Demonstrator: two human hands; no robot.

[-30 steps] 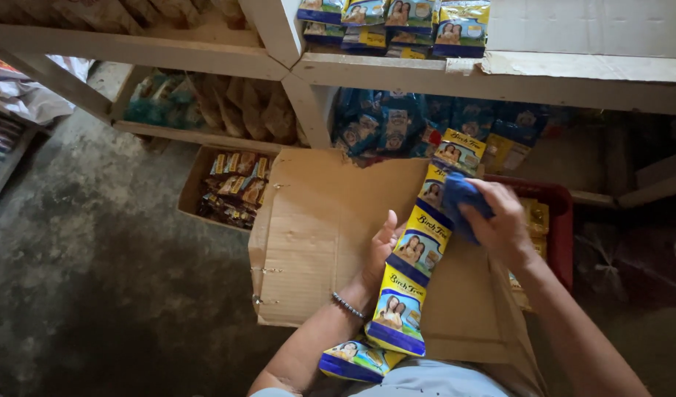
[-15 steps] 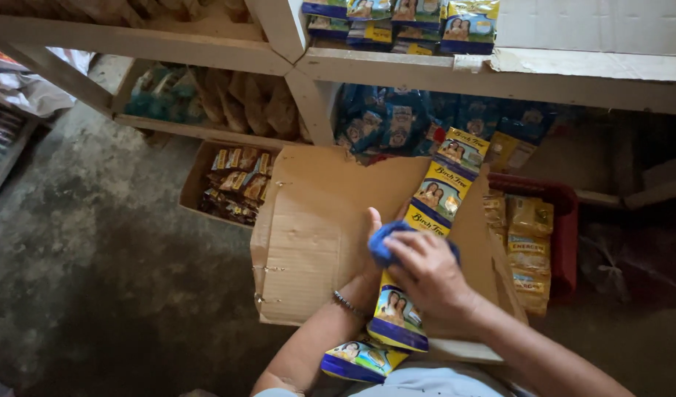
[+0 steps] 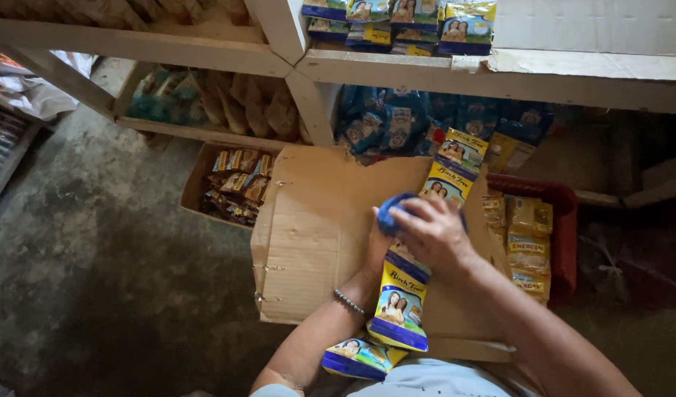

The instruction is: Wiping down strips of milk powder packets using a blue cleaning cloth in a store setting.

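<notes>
A: Where's the strip of yellow-and-blue sachets (image 3: 415, 242)?

B: Stretched over the cardboard box (image 3: 316, 228), long axis running from its far right corner down toward the near edge.

A: And the hands?

B: Right hand (image 3: 433, 234) lies on the strip's middle, fingers (image 3: 415, 213) clenched on a blue cloth (image 3: 392, 212). Left hand (image 3: 378, 246) grips the strip just beside it, from the left.

Wooden shelving (image 3: 397, 70) w/ yellow-blue packets on upper shelf (image 3: 397, 18). Dark blue packets (image 3: 397, 121) on lower level. Red crate (image 3: 562, 220) at right holds yellow packs. Small carton (image 3: 235, 184) of brown sachets on concrete floor (image 3: 95, 279).
</notes>
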